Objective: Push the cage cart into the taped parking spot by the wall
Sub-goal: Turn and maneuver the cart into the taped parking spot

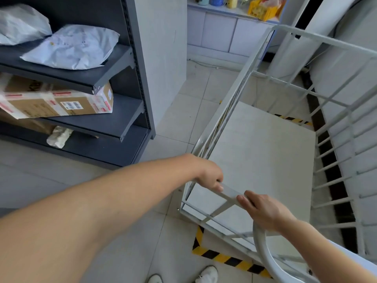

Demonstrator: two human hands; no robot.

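Note:
The white cage cart stands in front of me, its flat pale deck ringed by white metal bars. Both hands hold its near top rail: my left hand grips the rail near the cart's left corner, and my right hand curls over it further right. Yellow-and-black floor tape marks a corner just under the cart's near-left edge. More of the yellow-and-black tape shows through the bars at the far end. The wall runs along the cart's right side, close to it.
A dark grey shelf unit stands to the left, holding grey mail bags and a taped cardboard box. White cabinets line the back. A strip of tiled floor lies between shelf and cart. My shoes show below.

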